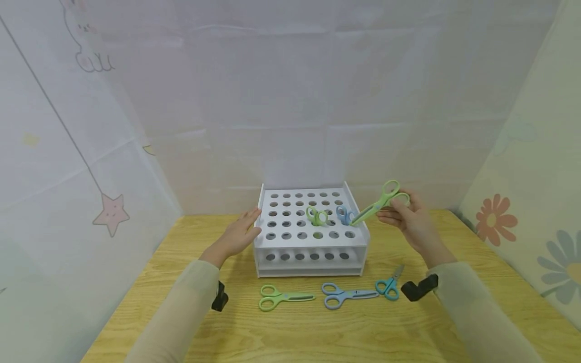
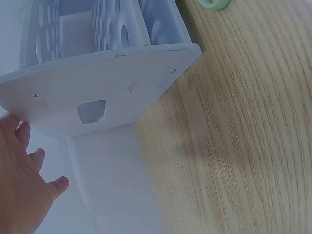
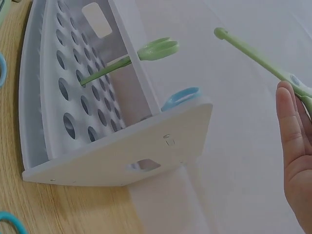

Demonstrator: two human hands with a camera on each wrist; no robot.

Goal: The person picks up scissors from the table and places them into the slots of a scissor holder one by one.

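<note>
A white two-tier rack with rows of round holes stands on the wooden table. At its left side panel, my left hand rests its fingertips on the upper edge, fingers relaxed, as the left wrist view also shows. My right hand pinches green scissors by the handles, to the right of the rack. Their closed blades slant down leftward, the tip in the air beyond the rack's top in the right wrist view. Green scissors and blue scissors stand in rack holes, handles up.
In front of the rack lie green scissors, periwinkle scissors and small teal scissors in a row. A pale cloth hangs close behind the rack, with patterned cloths at both sides.
</note>
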